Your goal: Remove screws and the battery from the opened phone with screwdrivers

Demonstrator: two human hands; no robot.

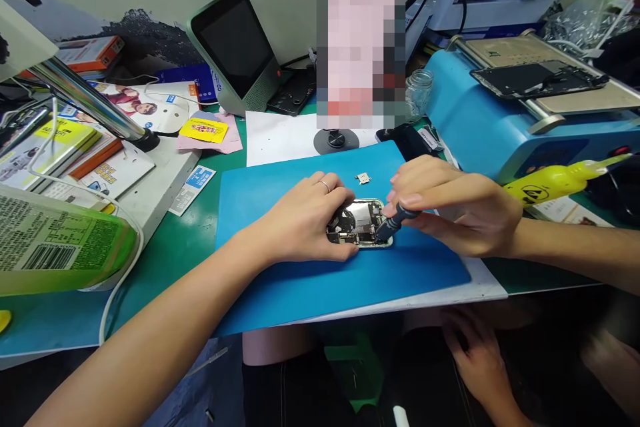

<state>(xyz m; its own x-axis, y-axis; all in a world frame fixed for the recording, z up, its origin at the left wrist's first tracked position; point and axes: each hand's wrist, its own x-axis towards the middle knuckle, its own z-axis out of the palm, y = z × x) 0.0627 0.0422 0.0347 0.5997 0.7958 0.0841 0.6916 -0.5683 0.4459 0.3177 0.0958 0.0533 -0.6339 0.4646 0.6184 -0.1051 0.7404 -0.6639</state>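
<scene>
Two hands (313,219) (one ring (325,186)), one open phone (361,221), one tool (391,224).

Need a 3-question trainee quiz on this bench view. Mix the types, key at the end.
1. Multiple choice: what does the right hand hold?
A) a glass jar
B) a dark tool
C) a yellow bottle

2. True or false: the left hand touches the opened phone.

3. Fill in the colour: the small silvery piece lies on the ____ mat, apart from the phone.

Key:
1. B
2. True; its fingers and thumb hold the phone's sides.
3. blue
</scene>
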